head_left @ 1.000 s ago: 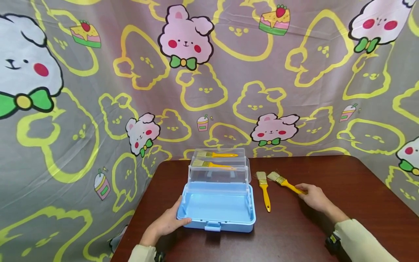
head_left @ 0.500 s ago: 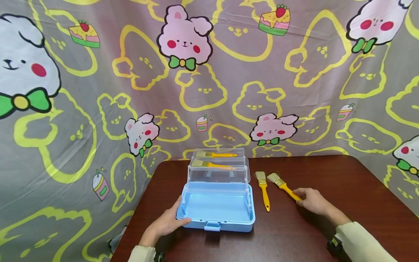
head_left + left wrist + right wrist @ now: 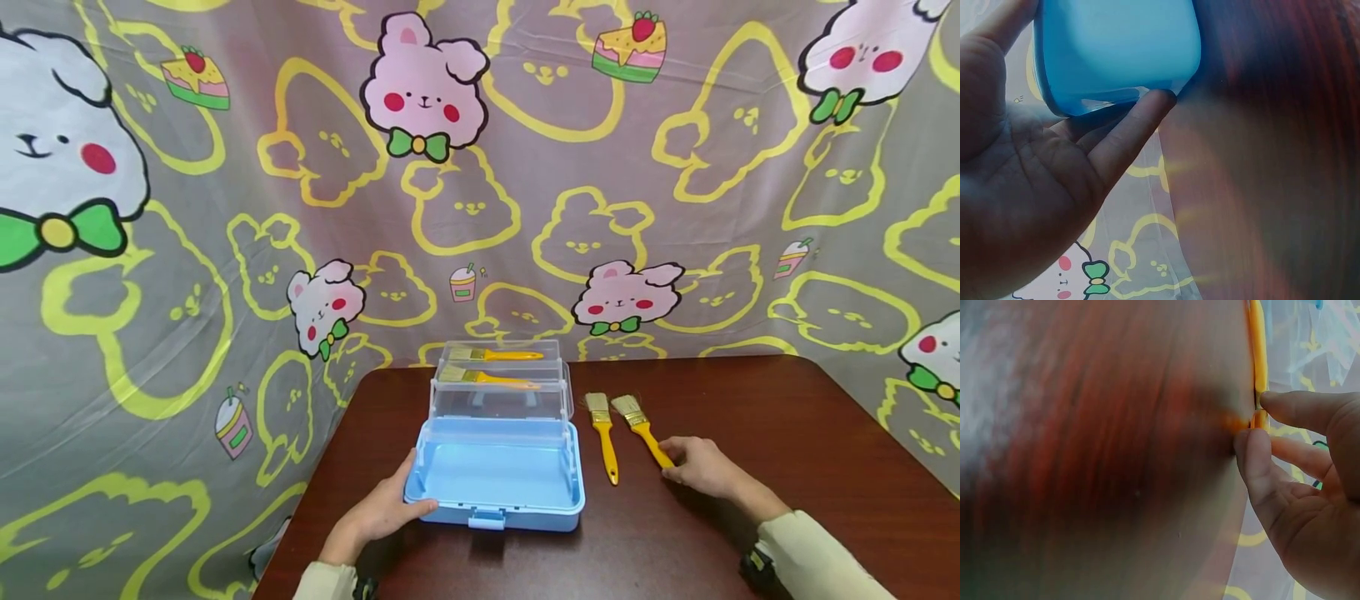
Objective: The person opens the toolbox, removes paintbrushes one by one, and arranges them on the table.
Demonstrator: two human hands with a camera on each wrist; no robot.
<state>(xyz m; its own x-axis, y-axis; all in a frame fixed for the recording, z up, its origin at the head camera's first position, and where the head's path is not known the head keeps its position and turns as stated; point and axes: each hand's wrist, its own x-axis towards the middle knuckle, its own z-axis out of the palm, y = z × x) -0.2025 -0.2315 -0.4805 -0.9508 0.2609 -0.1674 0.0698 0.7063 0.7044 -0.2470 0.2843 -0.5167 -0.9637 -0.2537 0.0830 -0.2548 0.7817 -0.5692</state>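
In the head view, a light blue toolbox (image 3: 495,475) lies opened out on the table, its clear tiers folded up behind. My left hand (image 3: 382,507) holds its front left corner, thumb along the front rim and fingers down the side; the left wrist view shows a fingertip against the blue wall (image 3: 1122,50). To the right of the box lie two paintbrushes with yellow handles and pale bristles. My right hand (image 3: 705,468) pinches the handle end of the outer paintbrush (image 3: 643,429). The other paintbrush (image 3: 602,437) lies between it and the box, untouched.
Two more paintbrushes, an upper one (image 3: 495,355) and a lower one (image 3: 487,379), lie in the clear trays (image 3: 498,404). The dark red-brown table (image 3: 780,400) stands against a patterned cloth (image 3: 517,208) at the back and sides.
My right hand has shifted left and a little toward me, swinging the outer paintbrush's handle round so it lies nearly parallel to its neighbour. The left hand and toolbox have stayed put.
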